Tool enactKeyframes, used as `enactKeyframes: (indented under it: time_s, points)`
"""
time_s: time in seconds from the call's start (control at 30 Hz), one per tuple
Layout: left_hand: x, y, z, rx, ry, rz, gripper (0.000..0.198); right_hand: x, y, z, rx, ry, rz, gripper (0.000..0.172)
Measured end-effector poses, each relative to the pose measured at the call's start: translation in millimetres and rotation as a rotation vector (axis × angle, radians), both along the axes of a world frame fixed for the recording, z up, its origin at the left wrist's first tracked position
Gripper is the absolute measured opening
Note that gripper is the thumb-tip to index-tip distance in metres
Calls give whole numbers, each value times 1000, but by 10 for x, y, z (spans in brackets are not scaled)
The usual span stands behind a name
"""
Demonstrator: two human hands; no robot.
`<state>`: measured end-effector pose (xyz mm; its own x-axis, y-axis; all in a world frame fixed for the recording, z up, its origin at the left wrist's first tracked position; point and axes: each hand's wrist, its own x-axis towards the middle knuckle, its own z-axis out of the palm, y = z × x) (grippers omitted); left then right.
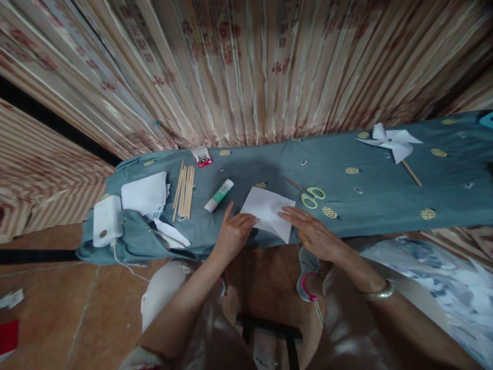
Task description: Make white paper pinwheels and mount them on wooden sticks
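A square sheet of white paper (265, 208) with faint creases lies at the front edge of the cloth-covered table, its lower corner reaching past the edge. My left hand (235, 232) is closed at the paper's left edge, fingertips on it and one finger sticking out. On the right side, my right hand (314, 234) grips the sheet, fingers over its top and the underside hidden. Scissors with light green handles (313, 197) lie just beyond my right hand, blades slightly apart. A glue stick (219, 195) rests beyond my left hand.
Left on the table (265, 164) are wooden sticks (184, 191), a small red-and-white box of metal bits (202, 156), stacked paper (144, 192), paper pieces (171, 234) and a white corded device (107, 221). A paper pinwheel (390, 141) lies far right. Curtains (246, 72) hang behind.
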<state>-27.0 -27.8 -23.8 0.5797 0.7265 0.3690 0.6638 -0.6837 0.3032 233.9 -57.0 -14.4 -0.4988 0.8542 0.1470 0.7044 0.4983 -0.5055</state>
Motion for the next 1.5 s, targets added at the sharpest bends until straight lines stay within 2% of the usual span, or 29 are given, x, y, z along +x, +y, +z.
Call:
enactKeyframes:
  time_s: [0.07,0.2,0.27,0.47,0.73,0.93,1.1,1.23,1.37,1.5]
  points:
    - [-93,-34,-38,-16,-25,-5,28,28,-13,-29,14,4,-12,64]
    - [-210,-139,-44,-47,-26,-44,29,-17,-36,-10,29,65,11,37]
    - [-227,-185,-25,-66,20,-64,33,-35,-28,7,29,89,29,31]
    - [-240,-247,-20,-81,23,-102,23,-4,-1,-21,-32,130,48,30]
    - [-210,-304,-32,-182,-86,-4,24,-52,60,-29,-90,223,16,27]
    - [-182,-255,-44,-304,-263,30,23,-177,126,-1,-29,225,-77,24]
    - [-177,-183,-39,-415,-334,104,23,-268,185,40,-43,153,-180,25]
    - [-167,-153,-12,-504,-404,197,15,-308,270,28,-32,123,-244,26]
    - [-146,-142,42,-584,-466,281,30,-340,349,1,-42,83,-284,25]
    - [-131,-123,57,-554,-474,316,34,-376,396,-21,-50,41,-322,26]
